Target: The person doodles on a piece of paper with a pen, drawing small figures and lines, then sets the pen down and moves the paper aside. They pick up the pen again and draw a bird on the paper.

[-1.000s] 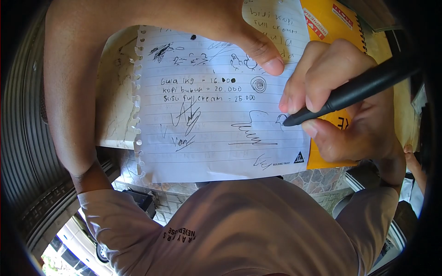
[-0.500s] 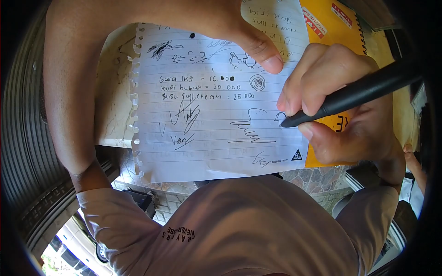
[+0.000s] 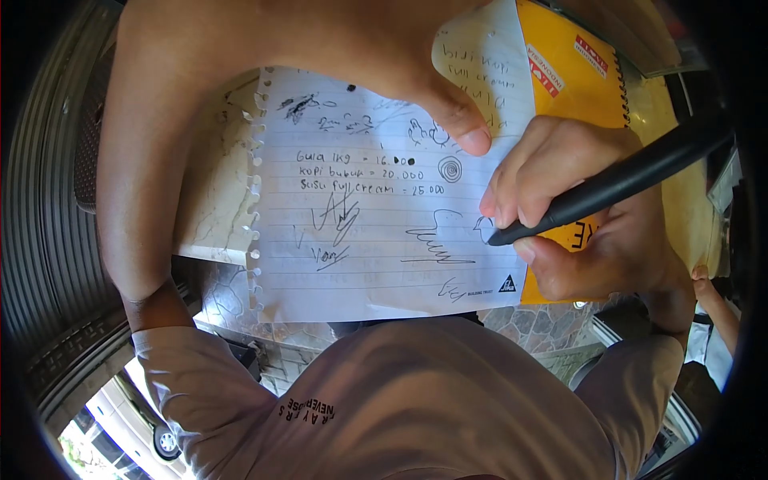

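Note:
A sheet of lined paper (image 3: 360,272) with a torn, perforated left edge carries handwritten words, prices, scribbles and a spiral. My left hand (image 3: 420,68) lies across its upper part, thumb stretched out flat; its other fingertips are out of view. A thick black pen (image 3: 616,180) is pinched in my right hand (image 3: 580,188), slanting up to the right. Its tip touches the paper beside a small curved outline near the right edge. Under the sheet, a yellow notebook cover (image 3: 560,88) shows on the right, with red and white labels and a spiral binding.
The paper rests on a pale marble-like tabletop (image 3: 212,208). Ribbed dark shutters (image 3: 52,264) stand at the left. Stone paving (image 3: 536,320) shows below the table edge. Another person's arm (image 3: 714,308) is at the far right. A parked car (image 3: 144,416) is at lower left.
The whole view has shifted, so paper and hands appear lower in the picture. The pen tip stays by the small outline, which looks slightly longer. Both hands keep their hold.

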Demonstrator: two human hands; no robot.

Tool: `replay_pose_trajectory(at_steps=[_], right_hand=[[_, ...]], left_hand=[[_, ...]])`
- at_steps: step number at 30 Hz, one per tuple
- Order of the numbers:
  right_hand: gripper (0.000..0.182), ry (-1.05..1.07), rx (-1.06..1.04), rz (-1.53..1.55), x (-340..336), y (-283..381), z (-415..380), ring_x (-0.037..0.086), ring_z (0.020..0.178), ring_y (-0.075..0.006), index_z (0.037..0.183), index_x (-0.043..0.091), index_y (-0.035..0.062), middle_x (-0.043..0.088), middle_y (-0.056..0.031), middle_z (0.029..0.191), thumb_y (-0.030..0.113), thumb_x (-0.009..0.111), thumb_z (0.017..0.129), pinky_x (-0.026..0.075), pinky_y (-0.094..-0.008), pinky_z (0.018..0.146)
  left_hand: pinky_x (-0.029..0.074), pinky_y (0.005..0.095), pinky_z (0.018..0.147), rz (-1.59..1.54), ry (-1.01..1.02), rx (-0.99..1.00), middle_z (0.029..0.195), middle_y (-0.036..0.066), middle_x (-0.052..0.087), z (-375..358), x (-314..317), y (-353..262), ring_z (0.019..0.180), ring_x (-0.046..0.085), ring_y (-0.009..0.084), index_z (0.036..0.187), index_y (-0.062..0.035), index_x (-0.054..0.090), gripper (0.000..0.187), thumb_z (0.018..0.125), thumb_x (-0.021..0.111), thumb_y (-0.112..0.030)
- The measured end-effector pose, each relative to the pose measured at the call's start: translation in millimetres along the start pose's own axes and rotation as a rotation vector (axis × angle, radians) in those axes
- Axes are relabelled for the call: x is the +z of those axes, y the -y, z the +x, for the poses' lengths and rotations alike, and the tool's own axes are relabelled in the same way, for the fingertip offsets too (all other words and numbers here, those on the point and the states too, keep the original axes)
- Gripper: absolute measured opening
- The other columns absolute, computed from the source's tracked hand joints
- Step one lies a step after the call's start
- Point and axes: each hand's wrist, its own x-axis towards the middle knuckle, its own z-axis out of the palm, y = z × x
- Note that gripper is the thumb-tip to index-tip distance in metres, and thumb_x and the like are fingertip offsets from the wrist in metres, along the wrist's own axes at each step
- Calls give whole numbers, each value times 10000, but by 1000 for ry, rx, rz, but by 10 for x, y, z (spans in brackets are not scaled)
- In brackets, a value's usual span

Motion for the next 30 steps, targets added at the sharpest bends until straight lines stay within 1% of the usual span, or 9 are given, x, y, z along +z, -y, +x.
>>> replay_pose_trajectory(at_steps=[11,13,17,19,20,22,24,28,30], right_hand=[[214,8,8,9,-5,-3,3,661,816,-235,886,567,45,628,-109,844,-13,697,726,573,-375,768],[212,7,-2,5,-7,2,-14,659,818,-235,886,568,46,625,-106,845,-14,695,727,571,-374,771],[204,23,5,16,-12,-18,-10,655,827,-234,885,563,47,616,-101,857,-5,694,738,564,-364,777],[209,35,4,17,-37,-36,-14,654,841,-234,894,557,47,616,-101,875,-4,690,742,559,-359,789],[228,40,12,78,-54,-48,-4,652,865,-227,918,547,50,613,-99,893,-7,685,746,554,-354,806],[247,46,17,138,-52,-53,-4,651,890,-221,943,537,54,610,-97,911,-11,680,751,548,-349,822],[289,-62,104,284,-27,-55,-20,646,929,-205,991,516,64,599,-96,942,-26,663,760,540,-341,850],[296,39,57,105,-107,-53,-3,646,930,-198,997,508,71,595,-101,952,-52,653,771,539,-336,849],[295,2,59,154,-84,-71,-17,646,931,-198,996,508,72,595,-101,953,-56,653,773,541,-334,850]], left_hand=[[461,352,1041,-42,-105,70,1281,272,509,-40,28,68,1190,560,345,1335,172,383,999,828,716,-621],[468,349,1019,-96,62,1,1268,261,503,9,-85,9,1194,551,334,1324,180,380,997,825,726,-611],[478,340,993,-7,-2,13,1236,236,503,-51,128,169,1183,544,317,1312,173,390,1007,823,713,-646],[483,339,968,-186,-467,297,1194,219,500,-55,481,448,1149,544,303,1277,169,407,982,817,723,-640],[483,339,968,-186,-467,298,1194,219,500,-42,308,336,1149,544,303,1277,169,407,982,817,723,-640],[485,339,952,-80,106,-86,1175,211,499,-3,-199,-17,1122,545,293,1257,157,421,974,819,708,-664],[485,341,947,-79,111,-105,1162,207,498,19,-233,-71,1120,544,291,1239,153,428,953,818,714,-653],[483,341,937,-72,131,-118,1143,192,495,8,-225,-40,1125,537,284,1232,139,437,931,819,719,-645],[480,344,940,-88,120,-109,1140,189,494,16,-241,-79,1125,536,285,1225,136,440,915,819,724,-634]])
